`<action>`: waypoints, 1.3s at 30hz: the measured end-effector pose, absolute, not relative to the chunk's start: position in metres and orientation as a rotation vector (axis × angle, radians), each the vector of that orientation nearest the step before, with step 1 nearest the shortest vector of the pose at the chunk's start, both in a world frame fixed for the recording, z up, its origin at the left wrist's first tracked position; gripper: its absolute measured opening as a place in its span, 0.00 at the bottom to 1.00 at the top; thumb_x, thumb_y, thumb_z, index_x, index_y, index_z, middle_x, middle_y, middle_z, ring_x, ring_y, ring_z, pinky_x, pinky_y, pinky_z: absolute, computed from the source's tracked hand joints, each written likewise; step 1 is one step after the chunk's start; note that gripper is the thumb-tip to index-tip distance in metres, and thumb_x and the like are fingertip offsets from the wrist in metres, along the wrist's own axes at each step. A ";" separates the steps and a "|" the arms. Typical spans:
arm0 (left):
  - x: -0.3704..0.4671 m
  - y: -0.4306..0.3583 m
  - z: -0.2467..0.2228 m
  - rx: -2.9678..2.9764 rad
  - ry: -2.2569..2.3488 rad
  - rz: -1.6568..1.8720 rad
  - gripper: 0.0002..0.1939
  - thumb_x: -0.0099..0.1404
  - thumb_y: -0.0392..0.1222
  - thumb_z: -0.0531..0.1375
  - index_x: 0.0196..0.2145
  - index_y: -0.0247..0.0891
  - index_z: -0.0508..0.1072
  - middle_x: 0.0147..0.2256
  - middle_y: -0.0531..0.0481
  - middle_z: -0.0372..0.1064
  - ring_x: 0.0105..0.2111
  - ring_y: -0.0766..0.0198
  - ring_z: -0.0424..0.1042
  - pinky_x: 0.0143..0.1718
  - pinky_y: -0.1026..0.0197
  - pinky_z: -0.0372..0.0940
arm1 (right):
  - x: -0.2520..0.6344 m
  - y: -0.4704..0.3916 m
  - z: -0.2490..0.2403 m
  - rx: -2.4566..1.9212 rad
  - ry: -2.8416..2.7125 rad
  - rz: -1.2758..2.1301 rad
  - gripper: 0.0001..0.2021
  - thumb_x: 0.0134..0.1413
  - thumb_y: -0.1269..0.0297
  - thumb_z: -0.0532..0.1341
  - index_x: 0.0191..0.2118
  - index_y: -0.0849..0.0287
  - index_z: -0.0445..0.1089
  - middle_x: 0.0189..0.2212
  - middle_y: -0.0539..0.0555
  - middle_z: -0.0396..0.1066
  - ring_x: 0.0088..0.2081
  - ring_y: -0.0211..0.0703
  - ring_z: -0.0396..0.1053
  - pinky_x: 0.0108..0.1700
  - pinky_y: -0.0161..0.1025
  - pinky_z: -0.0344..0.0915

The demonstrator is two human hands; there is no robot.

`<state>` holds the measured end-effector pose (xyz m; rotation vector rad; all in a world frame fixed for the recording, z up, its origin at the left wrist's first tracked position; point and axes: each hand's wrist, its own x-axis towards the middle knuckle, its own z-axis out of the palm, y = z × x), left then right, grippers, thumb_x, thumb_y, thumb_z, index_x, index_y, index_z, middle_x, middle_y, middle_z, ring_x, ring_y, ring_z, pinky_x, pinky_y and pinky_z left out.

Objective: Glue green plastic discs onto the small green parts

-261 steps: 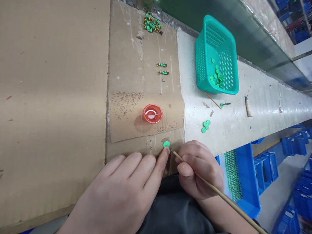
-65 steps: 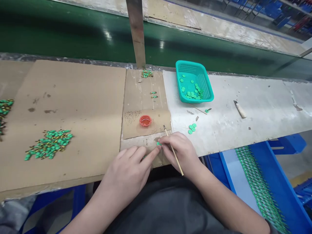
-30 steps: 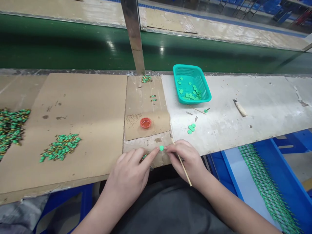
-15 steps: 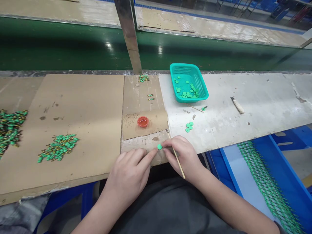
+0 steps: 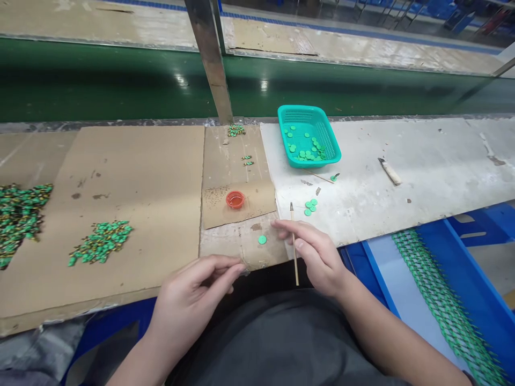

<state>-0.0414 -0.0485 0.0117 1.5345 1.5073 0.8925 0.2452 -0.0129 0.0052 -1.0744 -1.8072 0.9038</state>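
Observation:
One green disc [image 5: 262, 239] lies flat on the bench near its front edge, between my hands and touched by neither. My right hand [image 5: 311, 249] holds a thin wooden brush [image 5: 295, 257], dark tip pointing away from me, with the fingers stretched to the left. Left of the disc, my left hand [image 5: 205, 284] is pinched at the bench edge on something small and greyish that I cannot make out. A small red cup [image 5: 235, 200] of liquid stands on cardboard beyond the disc. Several green discs [image 5: 310, 207] lie right of the cup.
A teal basket [image 5: 309, 136] with green discs stands at the back. Piles of green and gold pieces [image 5: 100, 242] lie at left. A white-wrapped tool [image 5: 390, 171] lies at right. Below the bench on the right, a blue crate [image 5: 475, 284] holds rows of green pieces.
Both hands have come away from the green disc, my left toward the bench edge and my right to the right. The brush now stands more upright in view.

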 end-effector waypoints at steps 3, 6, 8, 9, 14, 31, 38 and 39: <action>-0.041 -0.049 0.015 1.450 1.488 0.918 0.20 0.72 0.65 0.73 0.44 0.46 0.90 0.35 0.48 0.89 0.33 0.55 0.90 0.39 0.62 0.86 | 0.245 -0.013 0.005 -1.110 -1.730 0.889 0.17 0.81 0.67 0.59 0.64 0.50 0.82 0.55 0.56 0.89 0.51 0.49 0.87 0.54 0.50 0.86; -0.040 -0.050 0.020 1.339 1.432 0.906 0.23 0.73 0.66 0.73 0.47 0.44 0.90 0.38 0.44 0.90 0.37 0.53 0.91 0.44 0.61 0.87 | 0.242 -0.015 0.007 -1.119 -1.703 0.867 0.14 0.78 0.71 0.63 0.57 0.53 0.85 0.48 0.56 0.90 0.47 0.47 0.89 0.50 0.45 0.86; -0.037 -0.050 0.025 1.269 1.390 0.928 0.22 0.72 0.65 0.74 0.45 0.43 0.90 0.37 0.43 0.89 0.35 0.54 0.91 0.41 0.62 0.86 | 0.237 -0.018 0.011 -1.094 -1.714 0.870 0.13 0.76 0.73 0.63 0.53 0.54 0.85 0.43 0.54 0.90 0.44 0.46 0.88 0.47 0.42 0.86; -0.034 -0.051 0.027 1.235 1.363 0.944 0.21 0.71 0.64 0.75 0.44 0.43 0.91 0.36 0.43 0.89 0.33 0.55 0.90 0.38 0.63 0.86 | 0.234 -0.021 0.013 -1.077 -1.725 0.882 0.12 0.76 0.73 0.63 0.52 0.54 0.85 0.41 0.54 0.89 0.42 0.45 0.88 0.45 0.41 0.85; -0.014 -0.052 0.040 1.101 1.230 1.006 0.10 0.69 0.53 0.78 0.40 0.45 0.92 0.30 0.47 0.87 0.27 0.60 0.87 0.29 0.69 0.80 | 0.216 -0.035 0.026 -0.966 -1.673 1.103 0.06 0.70 0.70 0.72 0.49 0.57 0.86 0.36 0.52 0.86 0.34 0.40 0.83 0.41 0.36 0.82; 0.000 -0.058 0.038 0.971 1.109 1.145 0.09 0.65 0.50 0.83 0.39 0.48 0.93 0.32 0.47 0.85 0.29 0.62 0.86 0.35 0.69 0.82 | 0.197 -0.042 0.036 -0.914 -0.958 1.799 0.07 0.59 0.65 0.80 0.37 0.56 0.83 0.31 0.52 0.87 0.33 0.42 0.83 0.42 0.38 0.81; 0.002 -0.060 0.027 0.921 1.034 1.219 0.08 0.66 0.52 0.82 0.38 0.51 0.93 0.33 0.50 0.84 0.25 0.65 0.83 0.30 0.68 0.81 | 0.200 -0.049 0.029 -0.869 -0.944 1.842 0.09 0.66 0.57 0.79 0.42 0.56 0.84 0.32 0.52 0.86 0.34 0.43 0.84 0.44 0.41 0.84; -0.001 -0.058 0.026 0.959 1.064 1.232 0.08 0.67 0.54 0.82 0.38 0.51 0.92 0.33 0.50 0.84 0.25 0.66 0.82 0.30 0.68 0.81 | 0.205 -0.048 0.027 -0.878 -1.043 1.757 0.08 0.72 0.57 0.74 0.46 0.56 0.85 0.35 0.54 0.88 0.35 0.42 0.84 0.44 0.41 0.84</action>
